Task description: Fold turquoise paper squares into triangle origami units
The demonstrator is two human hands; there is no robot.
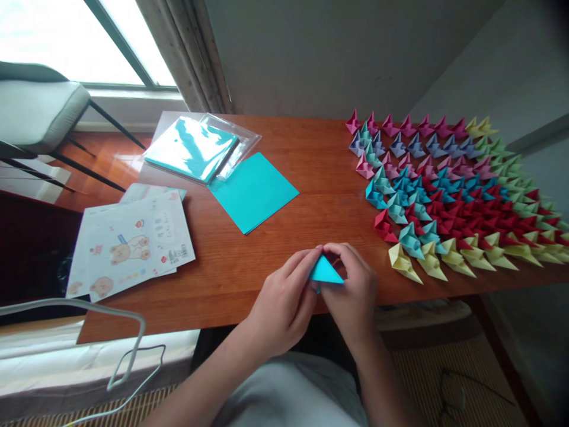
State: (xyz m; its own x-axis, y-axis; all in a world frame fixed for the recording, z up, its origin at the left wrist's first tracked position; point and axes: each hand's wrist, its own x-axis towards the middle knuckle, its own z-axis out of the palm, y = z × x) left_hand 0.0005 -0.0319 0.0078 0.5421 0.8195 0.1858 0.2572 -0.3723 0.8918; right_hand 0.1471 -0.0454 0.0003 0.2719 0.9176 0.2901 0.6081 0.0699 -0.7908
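A small folded piece of turquoise origami paper [327,271] is held between my two hands, just above the table's front edge. My left hand [284,296] is closed on its left side, with the fingers near the top corner. My right hand [351,290] grips it from the right, its index finger curled toward the top. The visible part of the paper forms a triangle; its lower part is hidden by my fingers. Beyond my hands lies a stack of flat turquoise square sheets [255,193].
Rows of folded paper boats [453,207] in several colours cover the right of the wooden table [320,219]. At the back left lies a clear-wrapped paper pack [193,148]. Bear-printed sheets [137,243] lie at the left edge. A chair [44,107] stands beyond, and a white cable [133,332] hangs nearby.
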